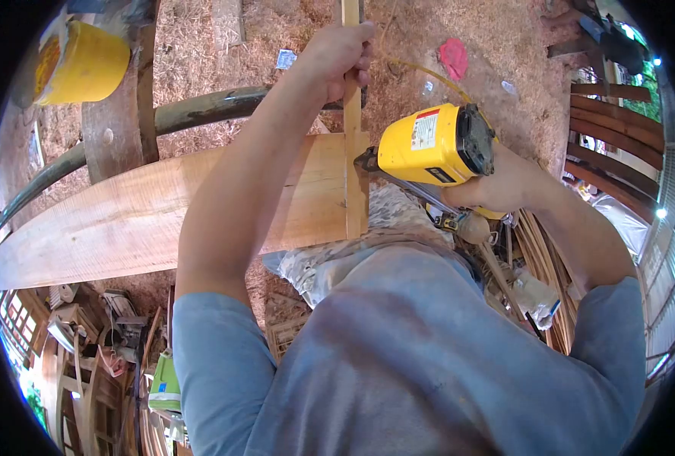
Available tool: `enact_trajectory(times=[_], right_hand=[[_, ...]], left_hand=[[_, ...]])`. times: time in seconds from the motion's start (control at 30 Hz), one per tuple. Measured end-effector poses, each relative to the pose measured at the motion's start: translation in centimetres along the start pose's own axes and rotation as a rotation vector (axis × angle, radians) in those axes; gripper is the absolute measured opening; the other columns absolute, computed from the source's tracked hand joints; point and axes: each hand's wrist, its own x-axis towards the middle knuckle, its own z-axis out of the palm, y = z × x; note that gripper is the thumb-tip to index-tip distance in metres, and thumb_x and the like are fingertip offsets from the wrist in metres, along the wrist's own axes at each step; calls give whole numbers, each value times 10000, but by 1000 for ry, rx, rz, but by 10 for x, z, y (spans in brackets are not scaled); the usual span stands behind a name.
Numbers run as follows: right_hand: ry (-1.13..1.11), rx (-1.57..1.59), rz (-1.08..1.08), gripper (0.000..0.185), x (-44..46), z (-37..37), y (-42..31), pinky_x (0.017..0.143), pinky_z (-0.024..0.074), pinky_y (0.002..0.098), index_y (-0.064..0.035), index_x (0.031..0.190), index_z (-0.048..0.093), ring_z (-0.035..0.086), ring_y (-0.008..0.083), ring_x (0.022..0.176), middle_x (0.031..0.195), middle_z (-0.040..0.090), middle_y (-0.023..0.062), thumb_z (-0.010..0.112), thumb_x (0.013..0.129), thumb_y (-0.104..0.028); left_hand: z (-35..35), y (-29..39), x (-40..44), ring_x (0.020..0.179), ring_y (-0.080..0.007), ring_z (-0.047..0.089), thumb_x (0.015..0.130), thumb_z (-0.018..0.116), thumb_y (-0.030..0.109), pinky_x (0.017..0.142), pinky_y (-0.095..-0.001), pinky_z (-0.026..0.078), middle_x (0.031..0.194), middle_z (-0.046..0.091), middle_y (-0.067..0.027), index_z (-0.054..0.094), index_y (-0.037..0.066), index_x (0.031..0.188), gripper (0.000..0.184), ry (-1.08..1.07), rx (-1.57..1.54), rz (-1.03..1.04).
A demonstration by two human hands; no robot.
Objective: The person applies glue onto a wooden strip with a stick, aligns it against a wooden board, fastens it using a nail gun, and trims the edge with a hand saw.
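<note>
Wears a faded blue, short-sleeved shirt (429,349). Clamps the right hand (505,182) around the partly hidden handle of a yellow-and-black nail gun (421,148), seemingly to steady its bulky body. Points the black nose (366,159) at or just beside a narrow, straight, pale-wood strip (353,121), laid across the squared end of a long, tapered, pale-wood board (125,220). Wraps the left hand's fingers tightly around the strip beyond the board's edge, apparently to stop slipping while staying clear of the nose. Shows, farther off, a dark, curved pole (208,110) and a round, yellow plastic bucket (94,64) above sawdust-strewn ground (201,38).
</note>
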Motion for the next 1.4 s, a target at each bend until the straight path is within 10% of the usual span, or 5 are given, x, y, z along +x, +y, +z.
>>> enact_trajectory(times=[1.4], right_hand=[[61, 134, 32, 536, -19, 34, 32, 951, 493, 348, -47, 1206, 646, 655, 205, 1044, 1102, 713, 104, 794, 699, -137]], left_hand=[[0, -2, -3, 531, -84, 408, 986, 603, 229, 487, -275, 396, 678, 432, 16, 494, 73, 879, 219, -19, -17, -1]])
